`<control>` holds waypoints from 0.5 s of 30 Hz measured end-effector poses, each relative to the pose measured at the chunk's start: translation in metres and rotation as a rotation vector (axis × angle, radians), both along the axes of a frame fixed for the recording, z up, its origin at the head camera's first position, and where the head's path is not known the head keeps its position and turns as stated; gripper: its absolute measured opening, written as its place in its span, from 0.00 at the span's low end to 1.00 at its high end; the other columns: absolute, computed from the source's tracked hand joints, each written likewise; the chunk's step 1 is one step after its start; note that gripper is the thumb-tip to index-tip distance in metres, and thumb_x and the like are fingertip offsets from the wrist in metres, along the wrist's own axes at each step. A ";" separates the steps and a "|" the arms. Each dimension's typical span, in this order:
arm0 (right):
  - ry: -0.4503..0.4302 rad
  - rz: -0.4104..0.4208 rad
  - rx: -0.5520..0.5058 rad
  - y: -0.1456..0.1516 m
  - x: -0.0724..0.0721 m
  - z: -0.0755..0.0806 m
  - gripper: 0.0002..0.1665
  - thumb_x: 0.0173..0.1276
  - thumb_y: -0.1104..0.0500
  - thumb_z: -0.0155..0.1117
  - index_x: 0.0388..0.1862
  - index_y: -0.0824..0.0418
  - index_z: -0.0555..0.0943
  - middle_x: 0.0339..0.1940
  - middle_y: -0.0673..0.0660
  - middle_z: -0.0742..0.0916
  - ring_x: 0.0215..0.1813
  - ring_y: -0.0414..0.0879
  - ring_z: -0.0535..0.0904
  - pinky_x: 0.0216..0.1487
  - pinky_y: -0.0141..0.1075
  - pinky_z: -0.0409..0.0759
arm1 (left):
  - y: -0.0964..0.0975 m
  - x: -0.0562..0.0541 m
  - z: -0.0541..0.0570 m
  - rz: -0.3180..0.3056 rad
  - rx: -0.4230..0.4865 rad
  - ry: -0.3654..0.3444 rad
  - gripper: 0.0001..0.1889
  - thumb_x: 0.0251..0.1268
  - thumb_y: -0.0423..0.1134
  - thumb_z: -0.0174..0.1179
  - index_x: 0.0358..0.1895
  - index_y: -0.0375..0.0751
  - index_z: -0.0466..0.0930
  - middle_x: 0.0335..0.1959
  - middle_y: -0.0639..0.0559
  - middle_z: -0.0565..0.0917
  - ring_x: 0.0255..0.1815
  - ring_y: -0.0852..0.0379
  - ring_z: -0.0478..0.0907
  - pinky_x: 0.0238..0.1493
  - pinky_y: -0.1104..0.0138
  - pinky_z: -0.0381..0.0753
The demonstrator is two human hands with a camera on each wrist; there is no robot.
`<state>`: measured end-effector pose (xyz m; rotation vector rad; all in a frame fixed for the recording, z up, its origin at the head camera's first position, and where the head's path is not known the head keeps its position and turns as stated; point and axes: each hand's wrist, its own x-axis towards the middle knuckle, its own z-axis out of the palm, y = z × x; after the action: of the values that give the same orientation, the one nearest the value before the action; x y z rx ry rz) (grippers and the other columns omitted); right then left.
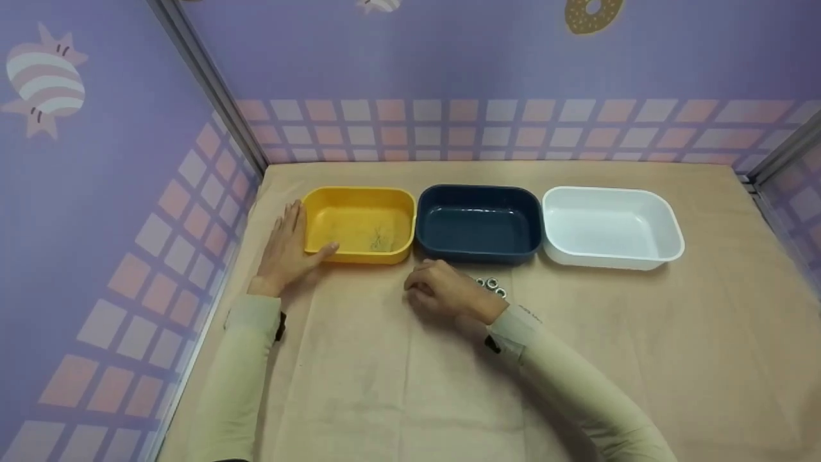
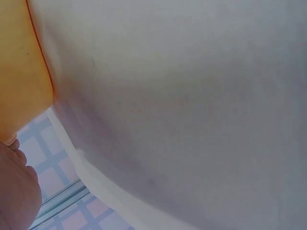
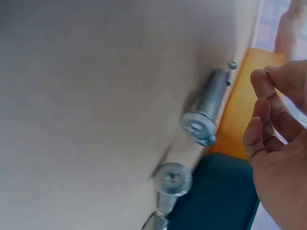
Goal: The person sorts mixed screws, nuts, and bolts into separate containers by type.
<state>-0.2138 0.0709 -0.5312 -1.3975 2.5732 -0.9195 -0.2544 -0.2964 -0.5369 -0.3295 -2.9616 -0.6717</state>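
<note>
My left hand (image 1: 285, 247) lies against the left side of the yellow bin (image 1: 359, 258), fingers extended and thumb at its front rim. Small, thin dark metal pieces (image 1: 380, 240) lie inside that bin. In front of the gap between the yellow and navy bins, my right hand (image 1: 442, 289) is just above the cloth. Its thumb and forefinger meet at the tips in the right wrist view, where a tiny metal piece (image 3: 266, 71) barely shows. Near that hand lie thick bolts (image 3: 173, 178) and small screws (image 3: 228, 76); the head view shows shiny round ends (image 1: 492, 283) beside the wrist.
A navy bin (image 1: 478, 258) and a white bin (image 1: 612, 262) stand in a row right of the yellow one. All rest on a beige cloth (image 1: 359, 372). Patterned purple panels (image 1: 449, 58) rise behind and at the sides.
</note>
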 end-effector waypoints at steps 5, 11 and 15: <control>-0.089 -0.065 -0.100 0.002 -0.006 0.007 0.11 0.73 0.68 0.65 0.48 0.64 0.92 0.44 0.56 0.93 0.37 0.44 0.84 0.39 0.36 0.85 | 0.000 0.001 0.001 0.000 0.009 -0.005 0.61 0.71 0.70 0.60 0.86 0.29 0.38 0.89 0.34 0.41 0.91 0.37 0.36 0.89 0.44 0.37; -0.150 -0.096 -0.212 0.005 -0.012 0.012 0.11 0.74 0.67 0.67 0.47 0.62 0.93 0.43 0.53 0.94 0.36 0.42 0.85 0.39 0.38 0.88 | 0.001 0.002 0.001 -0.005 0.026 0.005 0.61 0.71 0.70 0.60 0.86 0.28 0.39 0.89 0.32 0.42 0.90 0.35 0.37 0.89 0.44 0.39; -0.182 -0.111 -0.248 0.004 -0.015 0.016 0.10 0.75 0.66 0.69 0.47 0.58 0.94 0.43 0.52 0.94 0.36 0.41 0.86 0.39 0.33 0.87 | 0.001 0.003 0.002 -0.013 0.041 -0.020 0.62 0.72 0.70 0.59 0.86 0.28 0.37 0.89 0.32 0.38 0.90 0.35 0.35 0.89 0.45 0.37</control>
<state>-0.2287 0.0750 -0.5150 -1.1654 2.4880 -1.3554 -0.2516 -0.2954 -0.5350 -0.3407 -2.9624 -0.7405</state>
